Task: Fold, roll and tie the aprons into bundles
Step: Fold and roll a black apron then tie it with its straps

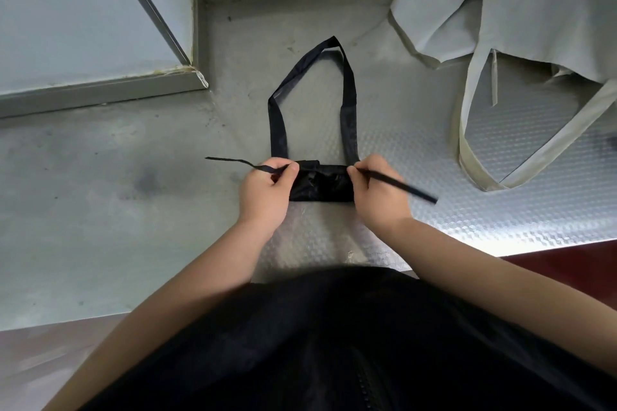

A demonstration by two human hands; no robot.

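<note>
A black apron (pixel 322 185) lies rolled into a short bundle on the steel table (pixel 100 177), right in front of me. Its neck loop (pixel 347 93) stretches away from the roll toward the back. My left hand (pixel 265 190) pinches the left tie string (pixel 233 162), which runs out to the left. On the other side my right hand (pixel 379 192) pinches the right tie string (pixel 404 188), pulled out to the right. The strings cross over the top of the roll between my hands.
A pale grey apron (pixel 517 3) lies heaped at the back right, its long strap (pixel 467 150) looping toward the front. A raised steel ledge (pixel 100 90) and wall panel stand at the back left. The table's front edge runs just before my body.
</note>
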